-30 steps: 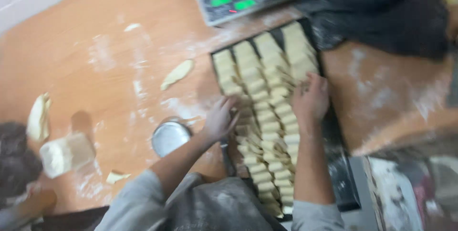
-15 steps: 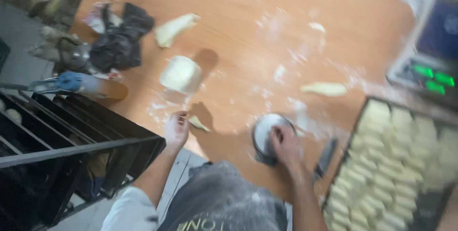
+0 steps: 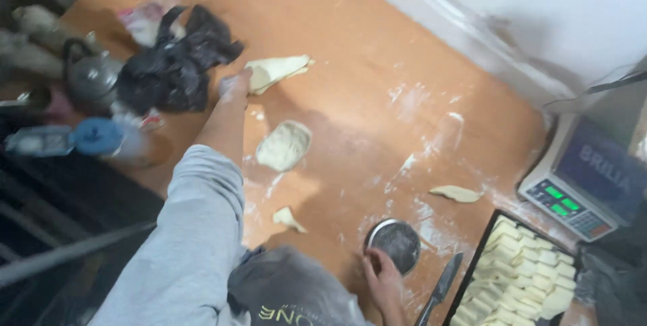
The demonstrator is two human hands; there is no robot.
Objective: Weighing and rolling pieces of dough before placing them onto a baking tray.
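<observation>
The left hand (image 3: 236, 85) was stretched far out, toward the far left part of the worktop (image 3: 377, 63), and its fingers touched the near end of a flat dough piece (image 3: 276, 70). The picture was blurred there, so I could not tell if the fingers were already closed on the dough or only lay against it. The right hand (image 3: 383, 279) was close to the body, near the front edge of the worktop, with its fingers resting on the rim of a round metal tin (image 3: 394, 244); they seemed loosely bent, not clamped. The two hands were well apart.

The dough piece looked soft, light and limp, with flour on it. I judged that it would bend and stretch if lifted by one corner, and it could stick to the wood. It would be better to take it under its thick middle, or to slide the fingers flat under it.

A second dough lump (image 3: 284, 145) lay between the two hands, just beside the left sleeve. A knife (image 3: 439, 289) lay between the tin and a dark tray (image 3: 472, 279) of cut dough pieces at the right front corner. A black bag (image 3: 176, 63) lay just left of the reaching hand.
</observation>
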